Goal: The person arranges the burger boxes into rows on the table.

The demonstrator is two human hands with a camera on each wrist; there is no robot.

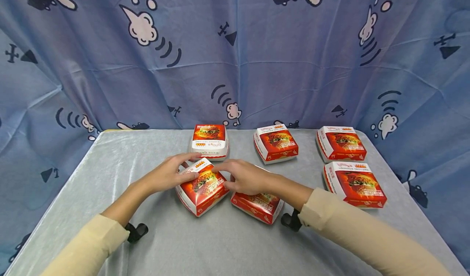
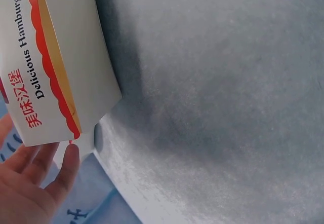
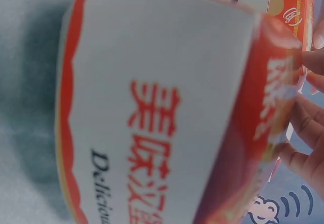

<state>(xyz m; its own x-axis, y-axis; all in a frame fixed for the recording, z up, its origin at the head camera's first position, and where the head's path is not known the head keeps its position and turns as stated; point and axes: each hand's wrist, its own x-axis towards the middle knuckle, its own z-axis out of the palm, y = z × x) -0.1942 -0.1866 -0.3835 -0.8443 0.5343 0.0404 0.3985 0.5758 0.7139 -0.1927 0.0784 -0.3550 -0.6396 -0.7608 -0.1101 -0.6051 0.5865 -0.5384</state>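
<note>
A red-and-white hamburger box [image 1: 205, 186] with a burger picture on its lid lies tilted between the two hands. The left hand [image 1: 170, 175] is at its far left corner, thumb across the lid and fingers along the far side. In the left wrist view, fingers of that hand [image 2: 35, 183] show beside the end of a box [image 2: 66, 57]. From the other side, the right hand [image 1: 249, 177] reaches the first box's right edge with forefinger and thumb. Under the right hand lies a second hamburger box [image 1: 257, 206], partly hidden by it; its white side [image 3: 152, 82] fills the right wrist view.
Behind the left hand stands another hamburger box [image 1: 209, 139]. More hamburger boxes sit at back centre [image 1: 277, 143], back right [image 1: 342, 143] and right [image 1: 355, 185]. Everything rests on a grey cloth-covered table [image 1: 165, 247] before a patterned blue curtain [image 1: 205, 31].
</note>
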